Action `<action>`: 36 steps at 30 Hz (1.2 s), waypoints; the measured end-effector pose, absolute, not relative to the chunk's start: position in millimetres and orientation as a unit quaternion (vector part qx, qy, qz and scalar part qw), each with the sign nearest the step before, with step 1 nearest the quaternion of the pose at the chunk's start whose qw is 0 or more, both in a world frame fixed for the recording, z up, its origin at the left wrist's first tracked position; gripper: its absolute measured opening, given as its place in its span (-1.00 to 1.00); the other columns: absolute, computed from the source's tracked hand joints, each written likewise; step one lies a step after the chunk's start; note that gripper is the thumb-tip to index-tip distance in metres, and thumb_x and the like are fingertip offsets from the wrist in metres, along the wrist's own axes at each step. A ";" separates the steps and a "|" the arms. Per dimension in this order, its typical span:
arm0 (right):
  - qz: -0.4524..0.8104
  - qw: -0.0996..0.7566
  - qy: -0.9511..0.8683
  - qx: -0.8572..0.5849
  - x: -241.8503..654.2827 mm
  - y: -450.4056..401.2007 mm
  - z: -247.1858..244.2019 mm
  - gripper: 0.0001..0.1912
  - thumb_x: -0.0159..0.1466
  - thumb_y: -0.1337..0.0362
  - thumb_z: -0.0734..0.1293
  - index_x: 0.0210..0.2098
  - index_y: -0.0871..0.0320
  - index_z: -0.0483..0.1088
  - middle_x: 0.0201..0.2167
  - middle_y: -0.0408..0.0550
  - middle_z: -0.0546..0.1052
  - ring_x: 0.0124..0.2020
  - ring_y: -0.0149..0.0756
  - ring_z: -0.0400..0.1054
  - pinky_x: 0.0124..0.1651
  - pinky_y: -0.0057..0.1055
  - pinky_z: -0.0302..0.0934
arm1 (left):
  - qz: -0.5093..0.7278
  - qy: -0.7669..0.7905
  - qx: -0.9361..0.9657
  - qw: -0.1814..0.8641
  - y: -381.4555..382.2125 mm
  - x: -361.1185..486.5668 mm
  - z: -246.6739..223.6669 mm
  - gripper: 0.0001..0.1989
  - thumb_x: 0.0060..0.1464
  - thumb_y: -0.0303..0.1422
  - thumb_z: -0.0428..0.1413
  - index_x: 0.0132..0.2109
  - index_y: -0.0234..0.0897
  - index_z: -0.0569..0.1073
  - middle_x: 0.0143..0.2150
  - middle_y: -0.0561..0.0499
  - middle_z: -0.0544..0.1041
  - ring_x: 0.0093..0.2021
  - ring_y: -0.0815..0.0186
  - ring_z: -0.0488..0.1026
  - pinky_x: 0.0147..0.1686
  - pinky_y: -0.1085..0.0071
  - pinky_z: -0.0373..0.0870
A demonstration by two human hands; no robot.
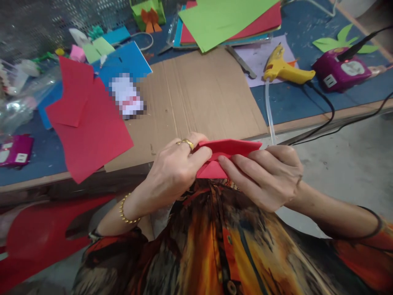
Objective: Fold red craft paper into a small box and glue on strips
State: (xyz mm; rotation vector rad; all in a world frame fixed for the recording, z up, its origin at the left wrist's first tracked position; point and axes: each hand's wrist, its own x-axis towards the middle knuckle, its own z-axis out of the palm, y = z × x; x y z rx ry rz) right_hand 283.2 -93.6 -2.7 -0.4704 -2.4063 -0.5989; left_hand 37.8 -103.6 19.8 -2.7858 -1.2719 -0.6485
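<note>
A folded piece of red paper (231, 146) is held up between my hands, just off the table's front edge and close to my body. My left hand (176, 166) pinches its left end between thumb and fingers. At the right, my right hand (267, 174) grips the same paper, with fingers pressed along its inner fold. The paper stands partly opened, an upper flap above a lower one. Part of each end is hidden by my fingers.
Brown cardboard (196, 94) covers the table's middle. Red sheets (95, 127) and a blurred-out phone (127, 96) lie left. A yellow glue gun (285, 69), a blade (241, 61) and a purple power socket (340, 69) with cables lie right. Green paper (224, 20) tops a stack behind.
</note>
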 end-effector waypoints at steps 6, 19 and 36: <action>-0.169 0.314 -0.909 -0.216 283.7 -96.0 -4.4 -0.70 0.51 0.27 0.27 0.12 0.21 0.53 -0.24 0.01 0.66 -0.35 -0.26 0.38 -0.34 -0.21 0.07 | -0.214 -0.387 -0.894 0.066 -107.6 30.9 15.2 -0.79 0.42 -0.47 0.02 -0.13 -0.22 0.55 0.08 -0.12 0.66 -0.27 0.28 0.54 -0.23 0.27 0.46; 0.081 0.404 -0.840 -0.352 296.4 -77.1 35.1 -0.89 0.48 0.35 0.37 -0.13 0.06 0.57 -0.38 -0.16 0.61 -0.46 -0.43 0.41 -0.45 -0.41 0.21 | -0.370 -0.409 -0.818 -0.162 -95.4 -2.5 0.6 -0.89 0.26 -0.48 0.25 -0.18 -0.14 0.61 -0.18 0.02 0.66 -0.20 0.30 0.62 -0.26 0.43 0.50; 0.430 0.009 -0.851 -0.302 256.0 -26.5 63.5 -0.67 0.29 0.61 0.23 -0.35 0.16 0.55 -0.66 -0.28 0.45 -0.60 -0.50 0.29 -0.46 -0.50 0.11 | -0.332 -0.390 -0.804 -0.302 -70.4 -17.3 -6.1 -0.91 0.26 -0.32 0.32 -0.24 -0.20 0.67 -0.26 -0.01 0.63 -0.31 0.35 0.54 -0.34 0.45 0.44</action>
